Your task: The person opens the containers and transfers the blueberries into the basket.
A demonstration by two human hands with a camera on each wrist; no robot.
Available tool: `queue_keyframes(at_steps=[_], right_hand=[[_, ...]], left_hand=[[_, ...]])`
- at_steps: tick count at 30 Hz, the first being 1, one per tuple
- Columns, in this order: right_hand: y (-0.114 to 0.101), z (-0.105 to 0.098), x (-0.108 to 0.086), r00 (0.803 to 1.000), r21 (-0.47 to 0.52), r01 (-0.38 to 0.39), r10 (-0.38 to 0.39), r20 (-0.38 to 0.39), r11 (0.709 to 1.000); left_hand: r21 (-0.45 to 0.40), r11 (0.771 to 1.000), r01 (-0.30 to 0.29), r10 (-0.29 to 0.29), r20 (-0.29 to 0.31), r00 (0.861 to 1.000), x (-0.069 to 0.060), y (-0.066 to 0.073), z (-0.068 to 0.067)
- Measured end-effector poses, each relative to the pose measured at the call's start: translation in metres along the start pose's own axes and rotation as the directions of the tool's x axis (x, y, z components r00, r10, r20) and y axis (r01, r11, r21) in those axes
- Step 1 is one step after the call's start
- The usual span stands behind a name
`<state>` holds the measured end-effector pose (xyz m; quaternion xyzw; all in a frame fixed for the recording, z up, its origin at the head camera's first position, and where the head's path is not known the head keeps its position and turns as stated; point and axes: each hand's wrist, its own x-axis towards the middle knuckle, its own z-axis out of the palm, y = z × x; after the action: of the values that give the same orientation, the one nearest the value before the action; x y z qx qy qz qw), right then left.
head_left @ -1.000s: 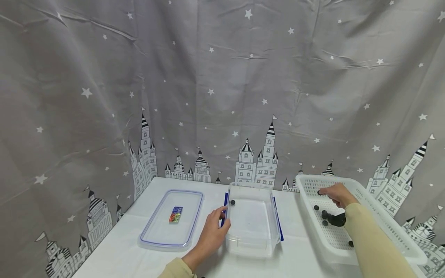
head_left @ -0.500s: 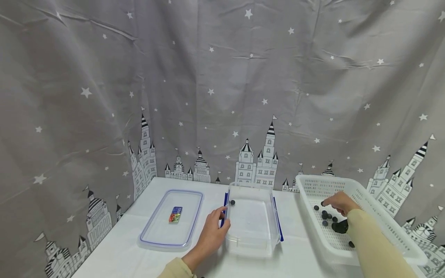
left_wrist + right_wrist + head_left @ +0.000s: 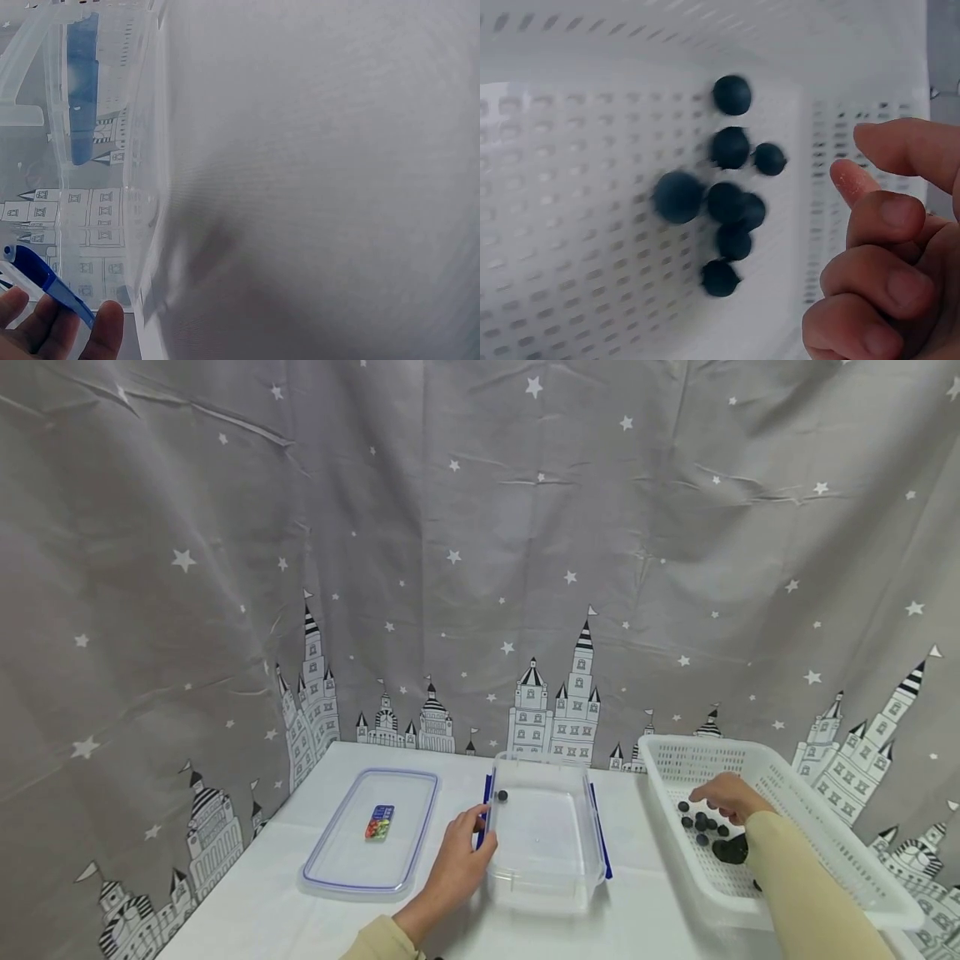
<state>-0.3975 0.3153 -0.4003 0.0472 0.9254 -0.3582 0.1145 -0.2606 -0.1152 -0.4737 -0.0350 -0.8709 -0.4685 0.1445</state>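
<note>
My left hand grips the left side of a clear plastic container by its blue side latch, with fingers and thumb about the flap. One dark blueberry lies inside, towards the far left corner. Over the white perforated basket at the right is my right hand. Its fingers are loosely bent, with thumb and index apart and nothing held. Beneath, several dark round blueberries lie grouped on the basket floor. A black device at the right wrist partly blocks the head view of them.
On the left of the white table lies a clear lid with a blue rim and a small fruit-picture label. A grey curtain with stars and castles hangs behind the table.
My right hand moved a little towards me inside the basket and let go of a blueberry, which lies among the others. The left hand stayed on the container.
</note>
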Motion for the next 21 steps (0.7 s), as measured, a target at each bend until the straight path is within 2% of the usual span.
queue_keyframes(at_steps=[7,13,21], right_hand=[[-0.030,0.000,-0.003,0.988,0.066,0.151,-0.152,0.003,0.986],[-0.060,0.003,-0.006,0.976,0.089,0.215,-0.217,0.008,0.972],[-0.100,0.007,-0.010,0.947,0.159,0.306,-0.317,0.051,0.939]], left_hand=[[0.001,1.000,-0.002,0.002,0.003,1.000,0.000,0.000,-0.001],[-0.008,1.000,-0.011,0.011,0.005,1.000,0.000,0.000,-0.001],[-0.004,1.000,0.001,-0.001,0.009,1.000,0.002,0.000,0.000]])
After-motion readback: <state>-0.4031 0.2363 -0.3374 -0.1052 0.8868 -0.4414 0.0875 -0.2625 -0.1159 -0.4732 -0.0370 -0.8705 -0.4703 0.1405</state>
